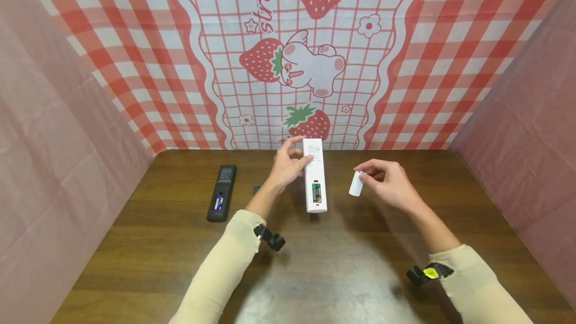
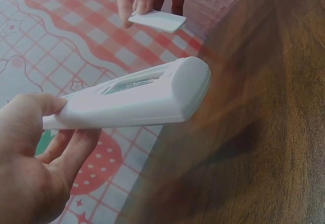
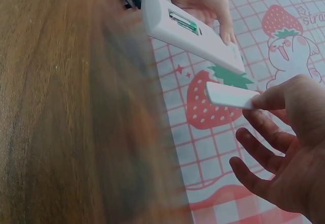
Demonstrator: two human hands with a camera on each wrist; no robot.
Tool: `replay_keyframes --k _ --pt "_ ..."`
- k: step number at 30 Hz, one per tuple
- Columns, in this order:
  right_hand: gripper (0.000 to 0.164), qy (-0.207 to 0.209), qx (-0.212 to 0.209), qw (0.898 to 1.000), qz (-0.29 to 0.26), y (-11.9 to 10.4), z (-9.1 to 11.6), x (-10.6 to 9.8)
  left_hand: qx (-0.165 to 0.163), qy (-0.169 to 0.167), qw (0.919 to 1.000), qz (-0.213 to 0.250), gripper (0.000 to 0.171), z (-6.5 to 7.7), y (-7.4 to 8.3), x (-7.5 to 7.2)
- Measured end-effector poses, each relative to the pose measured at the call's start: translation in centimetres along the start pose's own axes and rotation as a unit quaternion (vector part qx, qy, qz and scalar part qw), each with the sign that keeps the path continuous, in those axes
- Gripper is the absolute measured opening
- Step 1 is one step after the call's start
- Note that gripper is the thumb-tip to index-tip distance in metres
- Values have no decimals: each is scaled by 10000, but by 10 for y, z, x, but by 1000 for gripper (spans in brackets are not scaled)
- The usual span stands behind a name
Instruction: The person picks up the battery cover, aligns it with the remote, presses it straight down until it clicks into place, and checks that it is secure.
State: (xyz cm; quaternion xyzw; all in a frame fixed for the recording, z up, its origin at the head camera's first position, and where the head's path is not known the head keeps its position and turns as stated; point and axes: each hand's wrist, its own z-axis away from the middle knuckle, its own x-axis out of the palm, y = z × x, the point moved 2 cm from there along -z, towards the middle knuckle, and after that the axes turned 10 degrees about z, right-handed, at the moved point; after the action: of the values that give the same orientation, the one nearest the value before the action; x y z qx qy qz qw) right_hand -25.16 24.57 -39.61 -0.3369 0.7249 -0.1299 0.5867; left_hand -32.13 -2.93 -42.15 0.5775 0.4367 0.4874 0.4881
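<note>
Head: left hand (image 1: 284, 168) is holding a white remote (image 1: 316, 175), right hand (image 1: 390, 184) a white cover (image 1: 356, 185), above the bench (image 1: 342, 264).
Left wrist: the grip is clasping the remote from both sides. Right wrist: the grip is pinching the cover's end.

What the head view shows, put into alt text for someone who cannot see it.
A person's left hand holds a white remote control with its battery compartment open, while the right hand pinches a white battery cover. A black remote control with exposed batteries lies on the wooden table to the left.
</note>
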Motion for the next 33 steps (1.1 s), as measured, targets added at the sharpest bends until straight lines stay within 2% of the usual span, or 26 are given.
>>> replay_keyframes --k 9,17,33 --pt "18 -36 -52 10000 -26 -6 -2 2 43 -34 10000 47 67 1 -1 0" --pt "19 -211 71 9998 -9 -11 -2 6 71 -90 9999 125 66 2 -1 5" --pt "19 -407 -146 9981 -442 -14 -4 10 40 -193 9997 128 68 2 -1 6"
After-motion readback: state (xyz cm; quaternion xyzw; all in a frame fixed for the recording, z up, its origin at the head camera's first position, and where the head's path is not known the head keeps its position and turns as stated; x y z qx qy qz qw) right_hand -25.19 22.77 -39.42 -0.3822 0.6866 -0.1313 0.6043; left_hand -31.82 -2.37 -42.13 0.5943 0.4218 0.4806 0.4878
